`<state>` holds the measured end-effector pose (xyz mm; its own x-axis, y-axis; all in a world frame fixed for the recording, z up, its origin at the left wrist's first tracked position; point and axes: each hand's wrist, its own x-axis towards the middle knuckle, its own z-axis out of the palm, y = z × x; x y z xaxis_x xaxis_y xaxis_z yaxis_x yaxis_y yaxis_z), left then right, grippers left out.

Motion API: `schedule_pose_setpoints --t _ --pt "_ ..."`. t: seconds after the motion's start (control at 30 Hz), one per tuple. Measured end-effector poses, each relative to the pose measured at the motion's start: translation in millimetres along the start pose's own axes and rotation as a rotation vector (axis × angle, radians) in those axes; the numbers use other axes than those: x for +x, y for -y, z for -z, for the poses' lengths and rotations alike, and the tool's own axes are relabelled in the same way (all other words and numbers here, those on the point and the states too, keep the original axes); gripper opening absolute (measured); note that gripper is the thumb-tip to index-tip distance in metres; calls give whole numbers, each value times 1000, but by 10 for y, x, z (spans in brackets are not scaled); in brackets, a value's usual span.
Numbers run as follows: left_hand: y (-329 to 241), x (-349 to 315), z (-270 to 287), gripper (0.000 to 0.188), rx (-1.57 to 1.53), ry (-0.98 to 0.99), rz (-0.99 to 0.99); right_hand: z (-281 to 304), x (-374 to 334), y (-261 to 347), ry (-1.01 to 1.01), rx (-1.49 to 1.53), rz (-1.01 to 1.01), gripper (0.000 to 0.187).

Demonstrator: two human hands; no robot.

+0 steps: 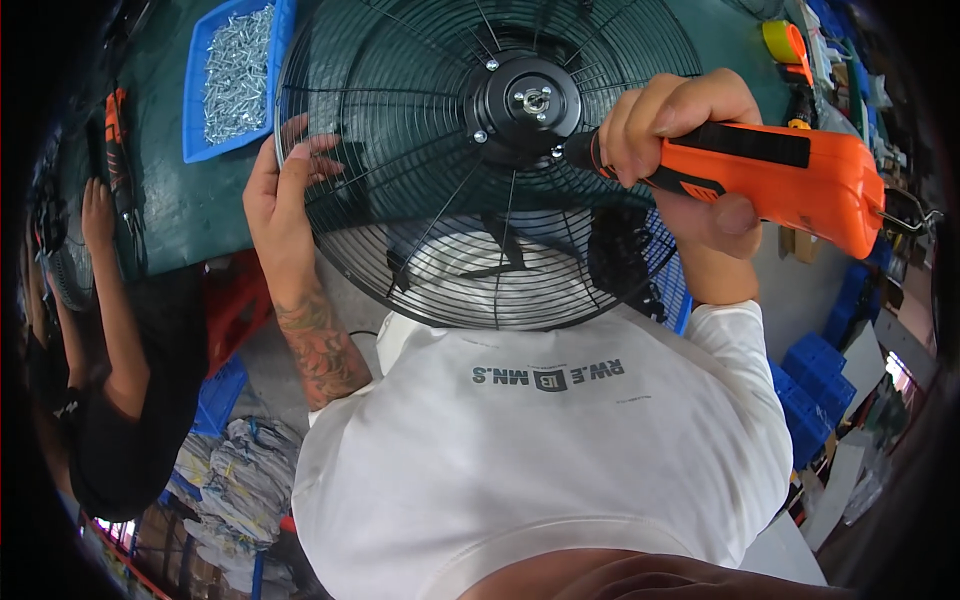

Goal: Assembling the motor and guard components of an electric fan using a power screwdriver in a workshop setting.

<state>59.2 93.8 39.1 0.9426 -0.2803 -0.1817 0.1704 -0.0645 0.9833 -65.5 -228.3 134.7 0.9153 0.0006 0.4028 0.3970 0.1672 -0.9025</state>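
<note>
A round black wire fan guard (pixel 400 235) lies in front of me, its lower part overhanging the table edge. At its centre is a black motor (pixel 535 95) with several silver screws around its mounting. My right hand (pixel 690 135) is wrapped round an orange-and-black power screwdriver (pixel 780 180). Its black nose points left and meets a screw (pixel 557 152) at the motor's lower right; the bit itself is mostly hidden. On the guard's left rim, my left hand (pixel 283 185) has its fingers curled round the wires, some of them seen through the grille.
A blue tray (pixel 188 125) of loose silver screws stands left of the guard on the dark green table (pixel 190 215). Farther left, another person's hand (pixel 98 215) rests near an orange-handled tool (pixel 118 150). Yellow tape (pixel 777 42) sits at the back right; blue bins (pixel 812 385) stand lower right.
</note>
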Motion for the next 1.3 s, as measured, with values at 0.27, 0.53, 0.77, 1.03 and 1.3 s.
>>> schedule_pose_setpoints --t 0.27,0.53,0.77,1.03,1.3 --pt "-111 -4 3 42 53 40 32 -19 11 -11 45 -43 -59 69" --pt "-164 -101 -181 50 -164 37 140 58 98 78 56 -106 -100 70" --pt "-222 219 -231 49 -23 95 89 623 533 511 119 85 244 65" --pt "-296 361 -307 54 41 97 82 668 511 -68 -399 9 173 35" --pt "-157 485 -248 55 -6 161 59 660 409 -39 -378 -73 52 22"
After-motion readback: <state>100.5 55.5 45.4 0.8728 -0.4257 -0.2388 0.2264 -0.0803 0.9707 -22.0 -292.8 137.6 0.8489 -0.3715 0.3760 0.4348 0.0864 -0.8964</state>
